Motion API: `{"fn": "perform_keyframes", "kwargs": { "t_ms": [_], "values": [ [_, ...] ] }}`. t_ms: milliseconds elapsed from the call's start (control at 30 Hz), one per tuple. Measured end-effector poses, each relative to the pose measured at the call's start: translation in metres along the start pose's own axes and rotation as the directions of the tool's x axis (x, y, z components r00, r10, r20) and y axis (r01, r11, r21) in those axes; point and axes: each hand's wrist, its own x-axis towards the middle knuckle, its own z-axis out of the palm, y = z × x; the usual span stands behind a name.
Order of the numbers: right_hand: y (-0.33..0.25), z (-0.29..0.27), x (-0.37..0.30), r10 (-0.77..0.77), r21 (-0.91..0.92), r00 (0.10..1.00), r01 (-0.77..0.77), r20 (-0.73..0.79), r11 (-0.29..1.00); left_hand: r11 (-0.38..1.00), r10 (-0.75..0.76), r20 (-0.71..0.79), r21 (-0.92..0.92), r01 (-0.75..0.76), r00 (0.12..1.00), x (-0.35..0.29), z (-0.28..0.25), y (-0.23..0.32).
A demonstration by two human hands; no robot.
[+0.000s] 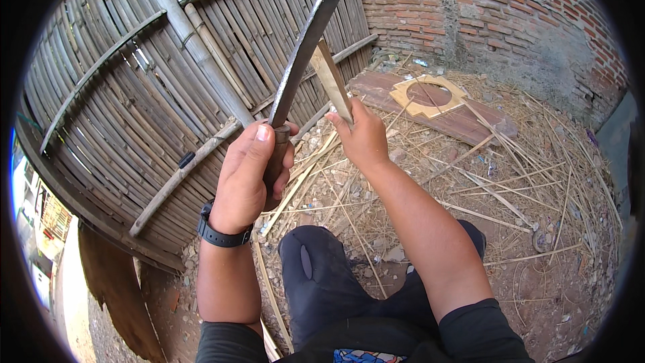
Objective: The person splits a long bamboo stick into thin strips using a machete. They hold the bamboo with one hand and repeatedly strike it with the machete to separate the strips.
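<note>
My left hand (250, 165) is wrapped round the wooden handle of a machete (308, 44), thumb pressed near the top of the grip. Its long dark blade rises up and to the right, past the picture's upper edge. Just right of it, my right hand (363, 136) grips the lower end of a flat, pale piece of split bamboo or wood (330, 77), which stands tilted with its tip behind the blade. From this view I cannot tell whether blade and piece touch. A dark watch sits on my left wrist.
A bamboo-slat wall (134, 81) rises close on the left, a brick wall (484, 20) at the back. On the ground lies a brown plank (376, 91) bearing a pale wooden frame with a round hole (402, 87). Thin strips (497, 195) and shavings litter the dirt floor around my knees.
</note>
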Motion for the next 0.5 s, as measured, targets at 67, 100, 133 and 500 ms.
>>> {"fn": "perform_keyframes", "kwargs": {
  "t_ms": [67,100,133,500],
  "values": [
    [-0.0016,-0.0009,0.0003,0.008,0.010,1.000,-0.009,0.012,1.000,1.000,0.001,0.001,0.005,-0.001,1.000,-0.0002,0.0000,0.0004],
    [-0.0021,-0.0015,0.0001,0.013,0.015,1.000,-0.014,0.017,1.000,1.000,0.004,0.000,0.005,-0.004,1.000,-0.0007,0.0001,0.0004],
    [-0.0016,-0.0016,-0.0002,0.006,0.010,1.000,-0.007,0.013,1.000,1.000,0.007,-0.001,0.006,-0.007,1.000,-0.0010,0.0004,0.0002],
    [0.0005,0.0008,-0.0026,-0.005,0.015,1.000,0.005,-0.017,1.000,1.000,0.023,0.000,0.016,-0.023,1.000,-0.0029,0.0007,0.0021]
  ]
}}
